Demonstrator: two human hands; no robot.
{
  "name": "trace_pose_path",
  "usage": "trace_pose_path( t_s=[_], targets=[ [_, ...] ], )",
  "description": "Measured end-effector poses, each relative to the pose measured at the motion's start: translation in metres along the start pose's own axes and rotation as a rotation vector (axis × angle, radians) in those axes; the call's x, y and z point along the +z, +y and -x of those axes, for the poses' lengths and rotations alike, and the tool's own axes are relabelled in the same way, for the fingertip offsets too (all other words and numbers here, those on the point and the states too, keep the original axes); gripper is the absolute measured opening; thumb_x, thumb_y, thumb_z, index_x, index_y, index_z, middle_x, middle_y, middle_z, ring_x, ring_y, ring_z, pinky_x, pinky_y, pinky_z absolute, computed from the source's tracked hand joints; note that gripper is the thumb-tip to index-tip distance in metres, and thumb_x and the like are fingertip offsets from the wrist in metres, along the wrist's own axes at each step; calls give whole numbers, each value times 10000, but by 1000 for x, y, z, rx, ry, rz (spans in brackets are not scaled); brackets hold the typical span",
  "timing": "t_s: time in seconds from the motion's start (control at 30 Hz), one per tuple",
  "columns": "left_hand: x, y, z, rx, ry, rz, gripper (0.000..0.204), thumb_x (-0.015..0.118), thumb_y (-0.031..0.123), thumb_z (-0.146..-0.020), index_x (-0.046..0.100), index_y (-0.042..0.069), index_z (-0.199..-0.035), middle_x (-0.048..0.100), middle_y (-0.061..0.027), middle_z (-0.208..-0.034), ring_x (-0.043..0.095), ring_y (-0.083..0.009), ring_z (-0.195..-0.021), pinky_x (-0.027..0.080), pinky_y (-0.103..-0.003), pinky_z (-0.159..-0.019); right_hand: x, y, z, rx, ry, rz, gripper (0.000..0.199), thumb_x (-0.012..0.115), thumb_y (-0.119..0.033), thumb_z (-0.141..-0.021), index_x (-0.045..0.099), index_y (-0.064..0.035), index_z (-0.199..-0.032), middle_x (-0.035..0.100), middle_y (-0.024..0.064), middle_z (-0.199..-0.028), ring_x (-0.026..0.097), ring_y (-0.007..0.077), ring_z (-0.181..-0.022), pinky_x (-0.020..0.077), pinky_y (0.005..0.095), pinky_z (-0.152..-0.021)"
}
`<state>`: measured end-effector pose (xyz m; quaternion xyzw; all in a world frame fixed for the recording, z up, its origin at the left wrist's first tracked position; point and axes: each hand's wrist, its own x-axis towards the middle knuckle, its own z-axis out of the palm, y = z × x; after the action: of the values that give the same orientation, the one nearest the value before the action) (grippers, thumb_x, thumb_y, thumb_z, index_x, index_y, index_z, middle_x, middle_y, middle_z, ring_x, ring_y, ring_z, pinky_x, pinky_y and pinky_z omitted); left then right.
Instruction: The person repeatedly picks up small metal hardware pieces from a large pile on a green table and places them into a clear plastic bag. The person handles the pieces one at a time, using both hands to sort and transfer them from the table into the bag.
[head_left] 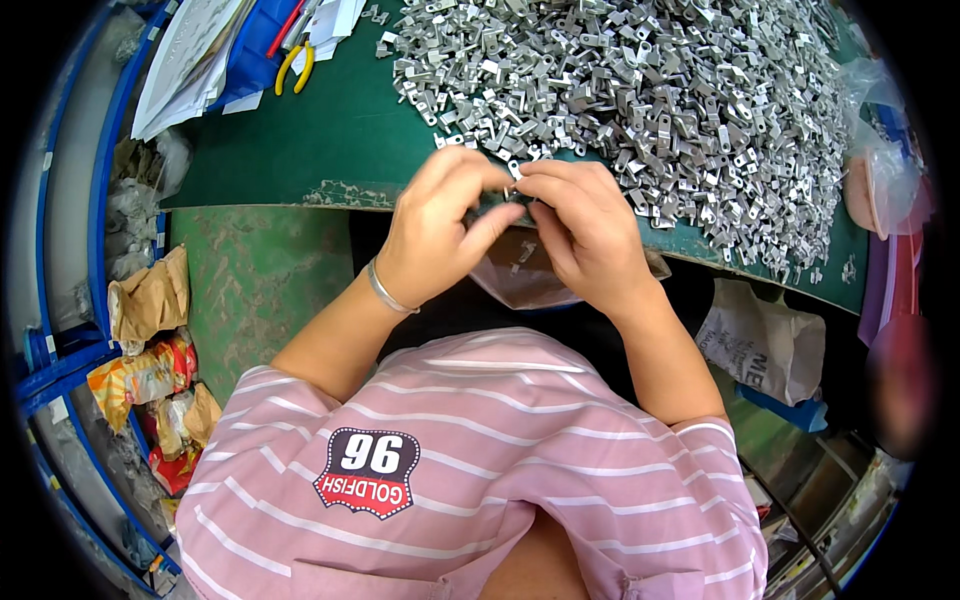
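My left hand (435,225) and my right hand (590,230) meet at the table's near edge, fingertips almost touching. Pinched between the fingertips of both is a small metal bracket (508,191), mostly covered by the fingers. Just beyond them spreads a big heap of small silver metal brackets (640,90), bent and with holes. Another loose bracket (515,169) lies at the heap's near edge, right by my fingers. Below my hands an open plastic bag (520,290) hangs under the table edge, with a few metal pieces visible in it.
The green table (290,160) has a worn near edge. Yellow-handled pliers (295,70), a blue bin (255,60) and papers (185,70) lie at the far left. Blue shelving (100,200) stands left. A white sack (765,335) sits below the table at right.
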<state>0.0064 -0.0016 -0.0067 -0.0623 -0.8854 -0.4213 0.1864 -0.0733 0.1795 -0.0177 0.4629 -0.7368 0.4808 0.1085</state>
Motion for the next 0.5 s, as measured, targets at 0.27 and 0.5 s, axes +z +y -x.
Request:
trace_pose_path(
  t_s=[0.27, 0.5],
  targets=[
    [-2, -17, 5, 17, -73, 134, 241, 766, -36, -790, 689, 13, -1013, 656, -90, -1006, 635, -165, -767, 516, -281, -663, -30, -7, 8, 280, -182, -269, 113, 675, 61, -826, 677, -25, -899, 653, 103, -861, 635, 237, -748, 504, 318, -618],
    [14, -3, -6, 61, 4, -106, 269, 762, 5, -800, 680, 20, -1056, 638, -99, -983, 647, -230, -857, 529, -330, -718, 3, 10, -1, 37, 30, 127, 265, 701, 47, -778, 660, -37, -1027, 670, 116, -950, 644, 339, -900, 525, 417, -776]
  ],
)
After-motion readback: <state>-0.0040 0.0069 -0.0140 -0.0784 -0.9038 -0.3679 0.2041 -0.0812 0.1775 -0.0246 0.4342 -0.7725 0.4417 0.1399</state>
